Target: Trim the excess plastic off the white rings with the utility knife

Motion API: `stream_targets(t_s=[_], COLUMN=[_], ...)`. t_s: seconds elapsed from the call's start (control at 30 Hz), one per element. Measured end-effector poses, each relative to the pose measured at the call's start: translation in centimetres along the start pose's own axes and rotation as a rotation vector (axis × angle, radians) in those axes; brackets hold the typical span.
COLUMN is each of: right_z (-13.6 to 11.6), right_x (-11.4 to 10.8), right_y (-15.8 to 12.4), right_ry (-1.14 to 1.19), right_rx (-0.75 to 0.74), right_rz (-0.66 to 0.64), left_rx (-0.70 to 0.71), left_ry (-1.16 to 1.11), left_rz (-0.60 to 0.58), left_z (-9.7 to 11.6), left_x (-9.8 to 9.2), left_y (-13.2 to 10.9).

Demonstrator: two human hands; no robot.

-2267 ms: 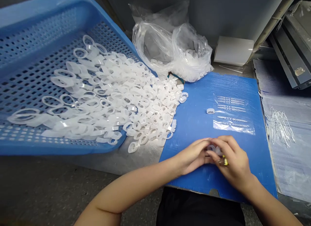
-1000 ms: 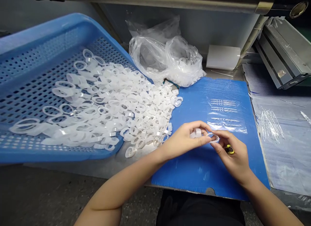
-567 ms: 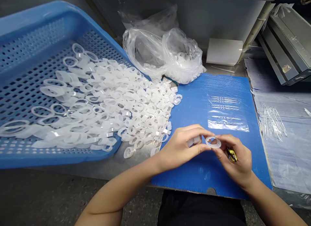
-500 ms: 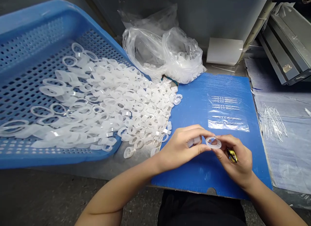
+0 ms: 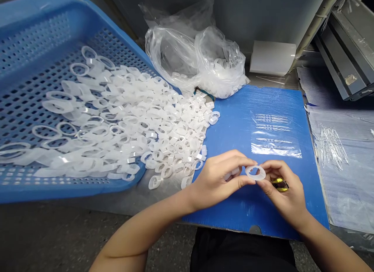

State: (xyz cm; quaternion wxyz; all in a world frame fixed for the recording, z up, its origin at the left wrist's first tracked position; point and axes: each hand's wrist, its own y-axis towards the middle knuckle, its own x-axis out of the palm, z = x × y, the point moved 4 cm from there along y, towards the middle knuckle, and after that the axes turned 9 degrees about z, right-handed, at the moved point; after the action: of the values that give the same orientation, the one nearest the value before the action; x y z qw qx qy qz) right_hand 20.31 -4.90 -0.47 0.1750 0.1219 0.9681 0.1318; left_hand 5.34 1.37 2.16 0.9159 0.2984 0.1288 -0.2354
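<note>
Both hands meet over the blue corrugated board (image 5: 233, 131). A translucent white ring (image 5: 255, 172) is pinched between my left hand (image 5: 219, 177) and my right hand (image 5: 282, 192). Another white ring piece (image 5: 233, 172) is tucked inside my left hand's curled fingers. A small yellow and black tool (image 5: 279, 183) is gripped in my right hand's lower fingers. A heap of white rings (image 5: 140, 120) spills out of the tilted blue perforated tray (image 5: 35, 61) toward the board.
A clear plastic bag (image 5: 204, 61) holding more rings lies behind the board. Clear packets of thin pieces (image 5: 274, 133) rest on the board's right half. Clear plastic sheets (image 5: 339, 159) lie at the right, a white block (image 5: 273, 58) and a metal machine (image 5: 347, 50) behind.
The hands rose off the board and turned the ring from hidden between the fingers to held flat and open to view. The loose ring on the board is gone from its spot.
</note>
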Motion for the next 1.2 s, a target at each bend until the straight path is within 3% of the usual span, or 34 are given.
stream_targets(t_s=[0.2,0.57,0.67,0.87,1.2], right_z=[0.1,1.4,1.1,-0.3,-0.6], right_x=[0.0,0.7,0.4,0.1,0.3], right_y=[0.1,0.2,0.2,-0.2,0.2], right_ry=[0.05,0.455,0.348,0.041,-0.006], right_rx=[0.094,0.383,0.316,0.018,-0.033], right_rz=[-0.035,-0.15,-0.086,-0.002,-0.028], left_rx=[0.015,-0.111,-0.204,-0.411,-0.631], left_ry=[-0.018,-0.043,-0.083,-0.195,-0.333], left_rz=[0.012,-0.025,-0.052,-0.067,-0.075], left_z=[0.1,-0.2,-0.5,-1.1,-1.7], left_x=[0.0,0.1,0.3,0.8,1.3], left_y=[-0.1,0.2,0.3,0.0,-0.4])
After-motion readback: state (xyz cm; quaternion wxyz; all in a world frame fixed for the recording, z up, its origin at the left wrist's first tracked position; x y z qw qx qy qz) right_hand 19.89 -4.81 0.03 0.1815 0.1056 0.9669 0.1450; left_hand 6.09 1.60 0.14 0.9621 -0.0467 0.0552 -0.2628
